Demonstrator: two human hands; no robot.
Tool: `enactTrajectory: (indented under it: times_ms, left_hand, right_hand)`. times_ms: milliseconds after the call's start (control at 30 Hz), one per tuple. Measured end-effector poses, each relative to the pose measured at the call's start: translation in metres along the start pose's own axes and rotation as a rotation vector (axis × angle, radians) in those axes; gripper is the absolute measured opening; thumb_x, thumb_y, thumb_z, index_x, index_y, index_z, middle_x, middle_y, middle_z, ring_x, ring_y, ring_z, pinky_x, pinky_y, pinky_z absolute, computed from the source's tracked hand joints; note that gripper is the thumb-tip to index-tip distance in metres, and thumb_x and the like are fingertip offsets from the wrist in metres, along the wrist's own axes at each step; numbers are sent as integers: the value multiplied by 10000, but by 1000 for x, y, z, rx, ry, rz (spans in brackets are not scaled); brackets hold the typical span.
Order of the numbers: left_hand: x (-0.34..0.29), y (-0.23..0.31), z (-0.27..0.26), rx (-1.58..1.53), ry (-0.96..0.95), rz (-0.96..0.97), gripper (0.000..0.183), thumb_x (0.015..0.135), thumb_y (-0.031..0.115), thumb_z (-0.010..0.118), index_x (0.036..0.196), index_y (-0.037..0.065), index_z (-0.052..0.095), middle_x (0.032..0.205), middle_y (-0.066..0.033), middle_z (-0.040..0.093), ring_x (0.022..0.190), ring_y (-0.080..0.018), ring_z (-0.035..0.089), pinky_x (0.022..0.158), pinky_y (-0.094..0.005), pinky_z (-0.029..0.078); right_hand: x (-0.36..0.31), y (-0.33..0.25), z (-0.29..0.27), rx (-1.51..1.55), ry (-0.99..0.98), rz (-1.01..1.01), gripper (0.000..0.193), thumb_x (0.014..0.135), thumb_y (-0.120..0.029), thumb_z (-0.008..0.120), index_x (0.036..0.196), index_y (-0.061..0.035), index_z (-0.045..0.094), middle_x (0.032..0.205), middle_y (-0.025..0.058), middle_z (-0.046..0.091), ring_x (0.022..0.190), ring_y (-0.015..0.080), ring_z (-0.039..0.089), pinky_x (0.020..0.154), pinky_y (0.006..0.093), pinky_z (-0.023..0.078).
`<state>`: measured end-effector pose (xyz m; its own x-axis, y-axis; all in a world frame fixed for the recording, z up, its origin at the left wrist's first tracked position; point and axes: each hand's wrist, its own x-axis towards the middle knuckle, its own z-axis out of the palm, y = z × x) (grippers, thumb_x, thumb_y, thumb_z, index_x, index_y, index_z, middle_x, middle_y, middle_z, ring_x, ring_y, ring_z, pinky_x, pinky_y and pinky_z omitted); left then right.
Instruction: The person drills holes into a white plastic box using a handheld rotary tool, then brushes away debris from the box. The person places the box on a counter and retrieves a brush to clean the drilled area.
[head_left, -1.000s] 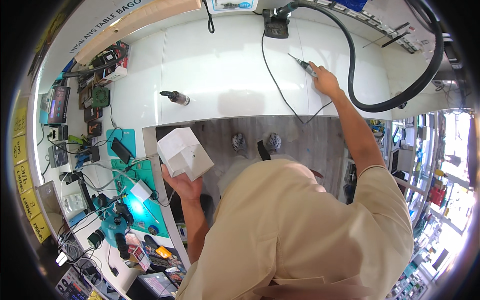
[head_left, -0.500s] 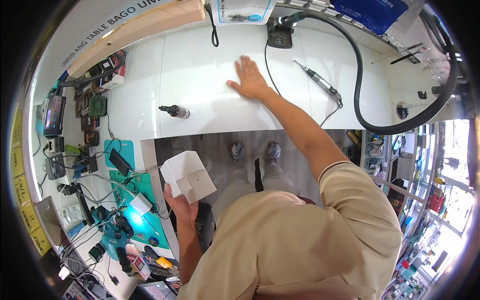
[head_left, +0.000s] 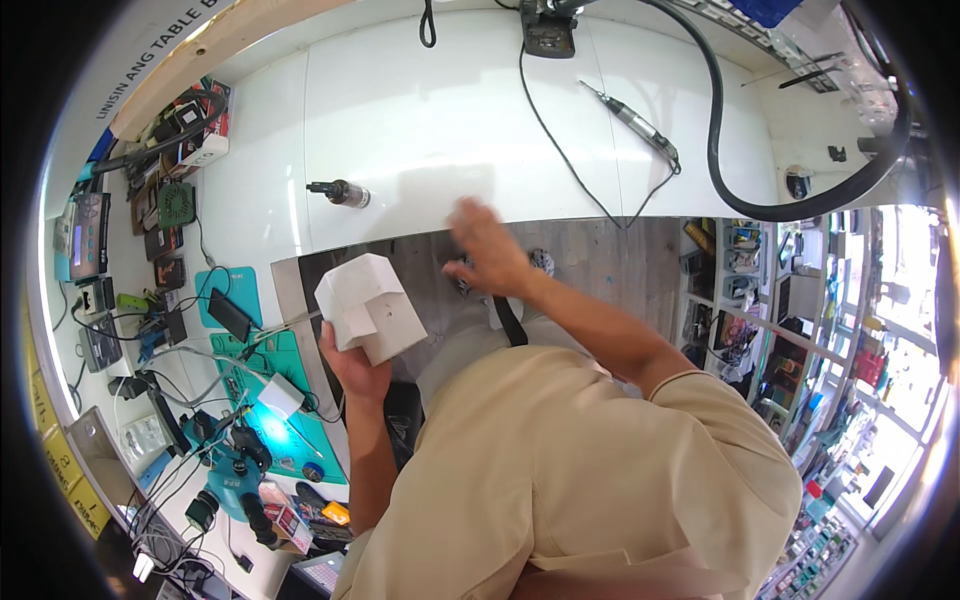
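The box [head_left: 375, 310] was white and angular, small dark marks on one face, held off the table [head_left: 400, 110] near its edge. The left hand [head_left: 358, 366] grasped it from below; the right hand [head_left: 488, 250], blurred, hung released, fingers extended, holding nothing.

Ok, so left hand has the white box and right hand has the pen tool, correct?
Not quite: the right hand isn't holding the pen tool, which lies on the table; the head view shows it. The left hand does hold the white box.
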<state>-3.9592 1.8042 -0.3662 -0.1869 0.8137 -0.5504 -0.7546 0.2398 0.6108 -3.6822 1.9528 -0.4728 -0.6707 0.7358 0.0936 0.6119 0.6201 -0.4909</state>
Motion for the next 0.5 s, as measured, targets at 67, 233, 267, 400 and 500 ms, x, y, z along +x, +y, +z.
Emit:
enactTrajectory:
  times_ms: [67,233,267,400,500]
  left_hand:
    - [4,3,-1,-4,-128,39,715,1111,614,350,1639,145,459,1571,-64,574,1451,-287,545,1199,-500,447]
    - [-6,6,-13,-58,-125,8,753,1096,632,386,1662,137,426,1584,-66,561,1472,-287,525,1217,-496,425]
    - [-6,6,-15,-81,-162,-3,765,1091,638,394,1667,136,419,1590,-67,555,1479,-288,518,1221,-496,420]
    - [-19,7,-17,49,-52,75,795,1068,660,406,1674,146,411,1627,-68,518,1505,-301,492,1224,-510,407]
    - [-27,5,-13,-36,-118,70,795,1068,658,393,1674,144,411,1636,-64,511,1505,-301,490,1227,-509,403]
  right_hand:
    - [28,-3,-9,217,-31,-172,802,1078,-524,601,1632,25,412,1675,271,437,1587,435,368,1339,527,255]
    - [60,-9,-10,28,0,-121,767,1065,-501,626,1599,22,454,1656,259,465,1566,421,402,1335,518,268]
    - [60,-13,-3,37,-54,-200,757,1064,-496,628,1594,19,463,1651,255,475,1562,415,410,1336,515,268]
    - [56,-19,25,243,-178,-253,716,1061,-475,638,1570,8,499,1630,235,515,1549,389,440,1337,501,271]
    - [56,-15,26,74,50,-154,697,1084,-508,587,1562,-6,511,1618,241,526,1548,384,443,1328,517,276]
